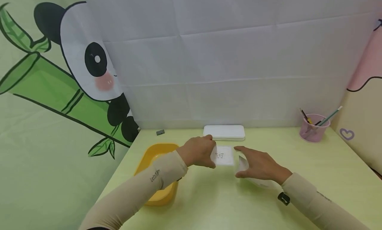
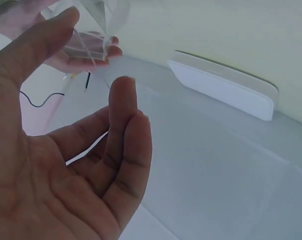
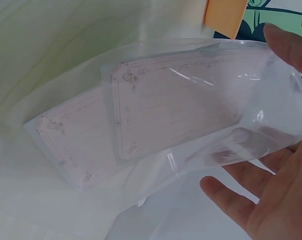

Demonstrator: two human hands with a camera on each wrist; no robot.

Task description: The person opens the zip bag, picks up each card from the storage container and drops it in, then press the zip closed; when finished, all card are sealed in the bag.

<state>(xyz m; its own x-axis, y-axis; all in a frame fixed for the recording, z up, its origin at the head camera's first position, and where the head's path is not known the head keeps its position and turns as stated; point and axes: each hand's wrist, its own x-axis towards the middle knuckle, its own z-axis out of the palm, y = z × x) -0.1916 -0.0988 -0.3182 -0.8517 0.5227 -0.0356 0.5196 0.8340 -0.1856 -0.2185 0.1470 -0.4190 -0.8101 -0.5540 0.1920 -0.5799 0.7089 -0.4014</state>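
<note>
A clear plastic bag [image 3: 155,172] with bordered paper cards [image 3: 175,107] inside fills much of the right wrist view. My right hand [image 1: 261,163] holds its end, thumb at one side and fingers beneath. To the left, my left hand [image 1: 200,152] has thumb and bent fingers apart, nothing between them in the left wrist view. Between both hands in the head view is a white square with a butterfly drawing [image 1: 224,156]; its left edge reaches my left fingertips. The bag [image 2: 93,40] also shows at the upper left of the left wrist view, in front of the right hand's fingers.
A yellow tray [image 1: 161,200] sits partly under my left forearm. Behind the hands lies a white flat box [image 1: 223,132] against the backdrop. A small grey block [image 1: 160,132] is at the back left, and a pink mesh pen cup [image 1: 313,130] with pencils stands at the back right.
</note>
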